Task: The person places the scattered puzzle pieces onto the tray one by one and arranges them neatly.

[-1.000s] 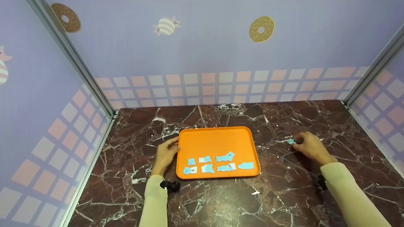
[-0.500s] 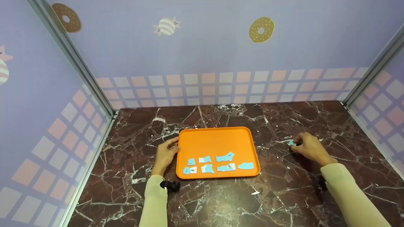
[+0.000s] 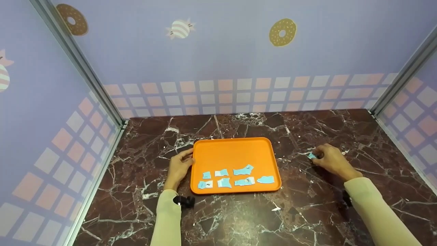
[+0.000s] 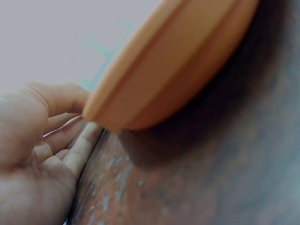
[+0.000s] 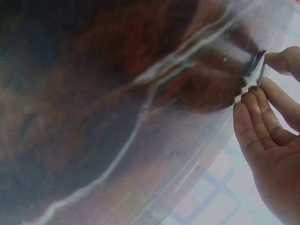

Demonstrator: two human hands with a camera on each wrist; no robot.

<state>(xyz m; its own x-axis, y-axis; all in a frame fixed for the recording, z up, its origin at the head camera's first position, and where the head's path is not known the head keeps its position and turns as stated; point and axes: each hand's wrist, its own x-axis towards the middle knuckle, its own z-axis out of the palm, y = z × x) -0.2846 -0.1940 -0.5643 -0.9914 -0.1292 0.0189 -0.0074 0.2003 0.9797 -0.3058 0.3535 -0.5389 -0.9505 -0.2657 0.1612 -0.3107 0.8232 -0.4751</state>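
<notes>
My right hand (image 3: 333, 159) is over the table to the right of the tray. Between thumb and index finger it pinches a light-blue puzzle piece (image 3: 311, 155), seen edge-on as a thin flat piece (image 5: 262, 70) in the right wrist view. The other fingers (image 5: 255, 117) are close to the tabletop. At the left side of the orange tray (image 3: 232, 152), my left hand (image 3: 178, 168) rests with its fingertips against the rim; the left wrist view shows a finger (image 4: 70, 96) at the tray edge. Several blue-and-white puzzle pieces (image 3: 243, 181) lie in two rows along the tray's near side.
The table (image 3: 146, 218) is dark red-brown marble with white veins. A small white scrap (image 3: 276, 208) lies in front of the tray. Patterned lilac walls (image 3: 232, 51) enclose the back and sides, with grey metal posts (image 3: 80, 65) at the corners.
My right hand has shifted slightly left along the table with the puzzle piece in its fingertips. The left hand, the tray and the pieces on it stay put.
</notes>
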